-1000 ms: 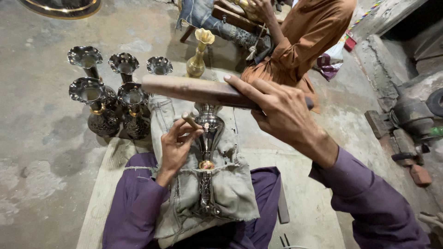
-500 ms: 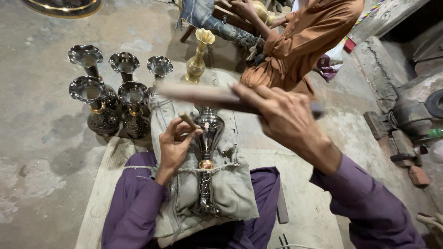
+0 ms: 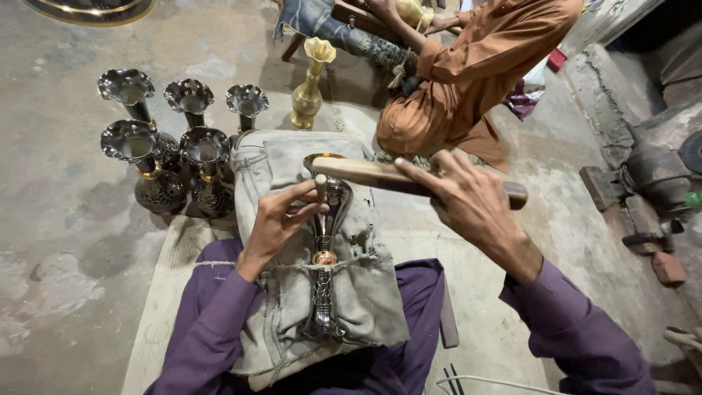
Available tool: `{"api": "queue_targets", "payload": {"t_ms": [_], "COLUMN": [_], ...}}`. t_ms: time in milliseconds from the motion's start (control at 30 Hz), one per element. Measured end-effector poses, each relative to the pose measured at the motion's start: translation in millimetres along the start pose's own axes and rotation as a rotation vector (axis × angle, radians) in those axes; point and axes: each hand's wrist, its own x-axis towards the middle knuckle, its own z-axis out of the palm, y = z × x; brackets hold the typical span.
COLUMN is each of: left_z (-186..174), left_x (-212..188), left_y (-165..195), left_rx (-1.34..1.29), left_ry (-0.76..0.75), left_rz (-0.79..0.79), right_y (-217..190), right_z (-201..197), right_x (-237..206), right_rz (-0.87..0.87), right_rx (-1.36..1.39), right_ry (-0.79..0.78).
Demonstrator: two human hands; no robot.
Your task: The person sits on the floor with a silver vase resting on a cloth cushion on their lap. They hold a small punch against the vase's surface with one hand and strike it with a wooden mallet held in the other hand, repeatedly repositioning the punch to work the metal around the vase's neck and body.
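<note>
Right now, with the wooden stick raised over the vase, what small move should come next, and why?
Probably bring the wooden stick in the right hand down onto the small punch. The left hand holds it upright against the vase on the cloth pad.

**Both hands closed, right arm raised**

The left hand (image 3: 276,219) sits low and close to the body, its forearm in a purple sleeve running up from the lower left. The fingers (image 3: 296,196) are curled inward, with the thumb and forefinger pinched together at the top; the wrist is bent slightly back.

The right hand (image 3: 468,201) is held higher and further out, its arm reaching in from the lower right, also in a purple sleeve that ends above the wrist. Its back faces the camera. The fingers (image 3: 424,172) are stretched forward and wrapped in a grip, knuckles raised, the wrist nearly straight with the forearm.
</note>
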Motion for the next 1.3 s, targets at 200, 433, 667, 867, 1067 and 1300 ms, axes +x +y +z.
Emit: {"api": "queue_targets", "payload": {"t_ms": [200,433,667,867,1067,1300], "left_z": [-0.2,-2.3,-9.0,-11.9,-10.6,-22.0], "left_x": [-1.5,4.3,15.0,20.7,10.9,0.3], "left_y": [-0.2,11.2,27.9,35.4,37.4,43.7], "left_rx": [0.11,0.201,0.24,0.251,0.308,0.115], "left_ry": [-0.01,-0.025,-0.147,-0.226,-0.102,0.213], "left_rz": [-0.021,0.026,0.091,0.156,0.195,-0.259], "right_y": [5.9,-1.4,-10.1,-22.0,-23.1,-53.2], "right_z": [6.5,5.0,11.6,32.2,66.3,97.8], "right_x": [-11.3,-15.1,-31.1,-57.5,-85.9,-114.3], "right_rz": [0.067,0.017,0.063,0.08,0.207,0.486], "right_rx": [0.262,0.27,0.292,0.356,0.458,1.672], "right_ry": [0.161,0.238,0.351,0.477,0.531,0.545]}}
